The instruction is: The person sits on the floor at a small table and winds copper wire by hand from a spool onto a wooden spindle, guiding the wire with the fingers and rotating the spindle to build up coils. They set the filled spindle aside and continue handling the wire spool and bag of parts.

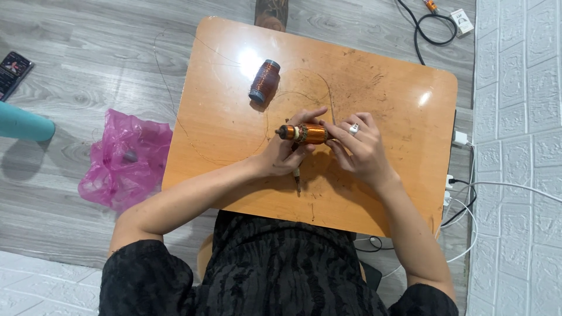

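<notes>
Copper-wound rotor [305,134] sits at the middle of the frame, gripped from below by the left hand [288,153] and pinched at its end by the right hand [358,147] (ring on one finger), above the orange table [398,93]; a wire spool [264,81] lies up-frame.

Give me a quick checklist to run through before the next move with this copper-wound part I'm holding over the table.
1. Copper-wound part held by both hands: ok, left hand under it, right hand at its end.
2. Part above the wooden table, not past the edge: ok.
3. Copper wire spool within reach: ok, lying on its side beyond the hands.
4. Loose wire free of tangles: cannot tell, too thin.
5. Thin tool below the left hand: cannot tell what it is.
</notes>
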